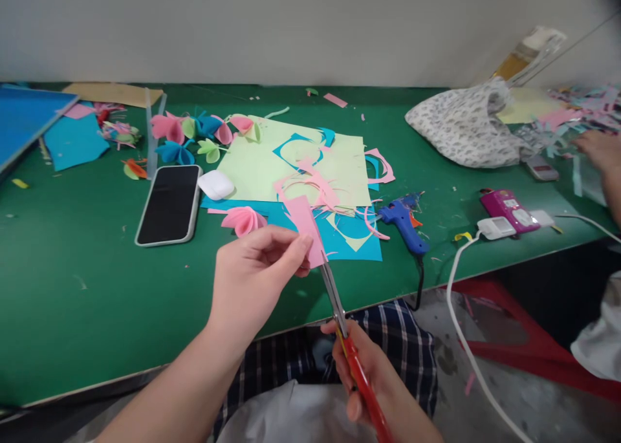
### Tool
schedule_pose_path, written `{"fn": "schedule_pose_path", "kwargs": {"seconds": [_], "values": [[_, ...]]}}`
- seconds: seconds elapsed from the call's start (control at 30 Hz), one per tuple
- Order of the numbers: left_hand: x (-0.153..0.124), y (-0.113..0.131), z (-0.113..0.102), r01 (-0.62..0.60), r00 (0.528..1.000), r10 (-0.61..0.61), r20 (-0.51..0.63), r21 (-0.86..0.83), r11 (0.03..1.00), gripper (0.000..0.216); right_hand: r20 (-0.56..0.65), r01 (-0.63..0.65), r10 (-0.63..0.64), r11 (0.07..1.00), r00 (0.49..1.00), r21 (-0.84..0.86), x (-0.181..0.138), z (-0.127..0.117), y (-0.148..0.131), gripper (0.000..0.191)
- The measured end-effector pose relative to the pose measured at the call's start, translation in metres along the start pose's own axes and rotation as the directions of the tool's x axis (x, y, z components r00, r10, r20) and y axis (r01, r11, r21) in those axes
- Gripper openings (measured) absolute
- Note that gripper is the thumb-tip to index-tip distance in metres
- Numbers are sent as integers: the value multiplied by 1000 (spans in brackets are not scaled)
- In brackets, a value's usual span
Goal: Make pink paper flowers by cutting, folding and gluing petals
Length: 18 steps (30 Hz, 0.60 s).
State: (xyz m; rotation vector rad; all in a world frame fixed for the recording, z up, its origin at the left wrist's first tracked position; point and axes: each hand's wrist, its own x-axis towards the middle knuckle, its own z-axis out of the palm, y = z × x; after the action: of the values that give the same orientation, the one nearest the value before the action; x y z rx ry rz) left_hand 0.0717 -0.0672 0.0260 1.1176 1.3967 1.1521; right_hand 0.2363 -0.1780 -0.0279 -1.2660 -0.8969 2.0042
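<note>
Between thumb and fingers, my left hand (259,271) pinches a pink paper strip (305,220) above the table's front part. My right hand (363,368) grips red-handled scissors (356,365), whose blades meet the lower right edge of the strip. Behind the strip lie a pale green sheet (252,165) and a blue sheet (359,246), both strewn with pink, blue and green cut-outs. A pink folded paper flower (244,221) rests just beyond my left hand.
A phone (169,205) and white earbud case (216,185) lie left. Paper flowers (169,127) sit behind them. Rightward are a blue glue gun (405,223), a patterned cloth bag (456,123), a purple device (509,210) and a white cable (458,326). Another person's hand (601,152) is at far right.
</note>
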Motion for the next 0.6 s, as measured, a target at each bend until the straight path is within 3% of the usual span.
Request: {"fn": "schedule_pose_path", "kwargs": {"seconds": [0.3, 0.47, 0.6], "values": [[1, 0, -1, -39, 998, 37, 41, 48, 998, 10, -42, -42, 46, 996, 998, 82, 2, 3, -1, 51], [3, 5, -1, -42, 998, 39, 58, 54, 998, 13, -56, -40, 44, 997, 997, 59, 1, 2, -4, 43], [3, 4, -1, -31, 997, 27, 69, 56, 998, 13, -71, -51, 56, 996, 996, 74, 6, -3, 10, 41]]}}
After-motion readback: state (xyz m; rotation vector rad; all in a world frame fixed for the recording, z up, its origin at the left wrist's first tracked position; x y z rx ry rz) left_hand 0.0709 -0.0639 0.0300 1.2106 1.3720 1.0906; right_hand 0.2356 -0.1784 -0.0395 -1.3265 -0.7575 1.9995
